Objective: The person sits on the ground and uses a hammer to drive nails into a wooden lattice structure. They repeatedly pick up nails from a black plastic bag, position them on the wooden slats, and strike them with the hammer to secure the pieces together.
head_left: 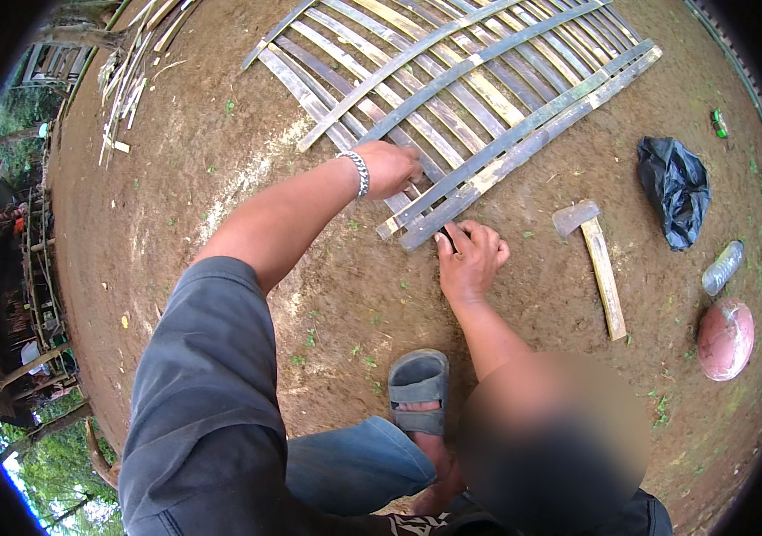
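A panel of crossed wooden or bamboo slats (479, 67) lies on the dirt ahead, with two long rails (532, 143) along its right edge. My left hand (390, 170), with a chain bracelet at the wrist, is closed over the slats by the panel's near corner; its fingertips are partly hidden. Just beyond the rails' near end, my right hand (473, 261) is closed, thumb against fingers, with something small and dark at the fingertips. That dark thing is too small to name. To the right rests a hatchet-like tool (602, 277) with a flat metal head and pale wooden handle.
On the right lie a crumpled black plastic bag (674, 192), a clear plastic bottle (723, 268), a reddish rounded object (725, 339) and a small green item (719, 123). Loose strips (135, 85) are piled at far left. My sandalled foot (418, 389) is close behind my right hand.
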Demonstrator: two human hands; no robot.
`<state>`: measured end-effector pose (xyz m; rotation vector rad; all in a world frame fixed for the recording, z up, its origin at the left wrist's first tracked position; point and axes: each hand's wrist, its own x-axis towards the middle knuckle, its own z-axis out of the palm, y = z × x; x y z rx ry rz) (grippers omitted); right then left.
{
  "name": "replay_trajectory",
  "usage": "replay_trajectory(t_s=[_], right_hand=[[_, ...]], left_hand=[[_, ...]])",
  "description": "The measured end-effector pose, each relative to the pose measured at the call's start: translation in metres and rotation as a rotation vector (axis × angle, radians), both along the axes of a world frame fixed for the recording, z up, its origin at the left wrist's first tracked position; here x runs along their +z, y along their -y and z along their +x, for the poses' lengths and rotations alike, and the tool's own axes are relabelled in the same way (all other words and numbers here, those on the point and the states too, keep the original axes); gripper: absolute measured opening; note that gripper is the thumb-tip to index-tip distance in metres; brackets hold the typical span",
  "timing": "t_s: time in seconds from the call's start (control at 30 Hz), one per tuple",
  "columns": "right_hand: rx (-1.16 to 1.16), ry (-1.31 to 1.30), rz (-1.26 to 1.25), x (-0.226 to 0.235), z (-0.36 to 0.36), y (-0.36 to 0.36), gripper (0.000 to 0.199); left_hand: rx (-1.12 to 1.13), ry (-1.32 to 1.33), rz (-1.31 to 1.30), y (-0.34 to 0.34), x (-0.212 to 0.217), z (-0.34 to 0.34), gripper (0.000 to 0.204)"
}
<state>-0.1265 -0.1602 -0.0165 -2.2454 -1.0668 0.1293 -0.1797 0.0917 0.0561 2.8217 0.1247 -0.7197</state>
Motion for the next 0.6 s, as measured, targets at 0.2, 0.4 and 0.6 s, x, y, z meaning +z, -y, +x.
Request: replay_trajectory(t_s=[0.2, 0.4, 0.6], right_hand=[[-0.008, -0.023, -0.018, 0.003, 0.002, 0.002, 0.021], [-0.014, -0.069, -0.032, 0.007, 0.002, -0.002, 0.019], [-0.021, -0.051, 0.003, 0.002, 0.003, -0.001, 0.021]], left_hand=[[0.017, 0.057, -0.029, 0.004, -0.009, 0.005, 0.018], [0.145, 0.373, 0.056, 0.01, -0.017, -0.037, 0.025], [0.136, 0.227, -0.047, 0.003, -0.008, -0.025, 0.023]])
